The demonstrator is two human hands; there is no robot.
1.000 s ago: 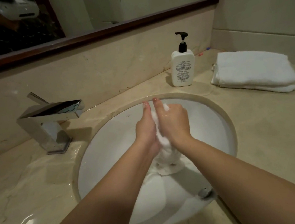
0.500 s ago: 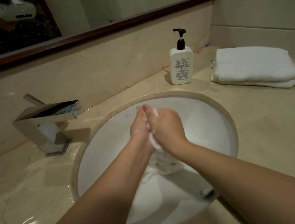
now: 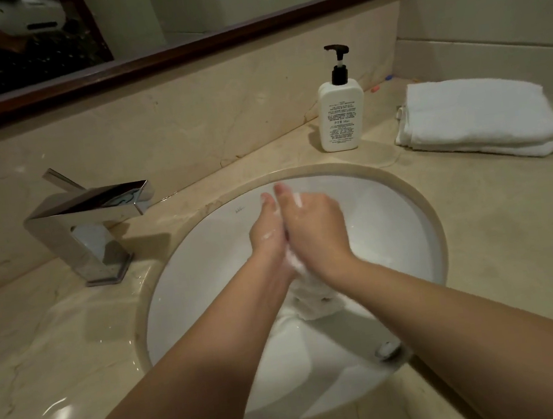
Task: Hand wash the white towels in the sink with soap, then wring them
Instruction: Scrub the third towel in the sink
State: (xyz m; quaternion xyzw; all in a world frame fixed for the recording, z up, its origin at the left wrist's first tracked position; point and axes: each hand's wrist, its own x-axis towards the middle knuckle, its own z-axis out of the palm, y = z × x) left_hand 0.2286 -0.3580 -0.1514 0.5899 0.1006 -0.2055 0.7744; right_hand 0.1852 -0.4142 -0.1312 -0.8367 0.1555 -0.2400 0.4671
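Observation:
A wet, soapy white towel (image 3: 313, 301) hangs in a bunch over the white sink basin (image 3: 390, 224), its upper part squeezed between my two palms. My left hand (image 3: 267, 234) and my right hand (image 3: 315, 225) press flat against each other with the towel between them, fingers pointing away from me. Foam shows on both hands. A white soap pump bottle (image 3: 342, 115) stands behind the sink. A stack of folded white towels (image 3: 475, 117) lies on the counter at the right.
A chrome faucet (image 3: 90, 223) stands left of the basin, with no water running. The drain plug (image 3: 387, 350) sits at the near right of the bowl. Beige marble counter (image 3: 59, 337) surrounds the sink, with a framed mirror (image 3: 181, 51) above.
My palms have slid back and forth against each other, rubbing the towel between them. More of the towel now sits hidden between the hands. The hands stay over the basin.

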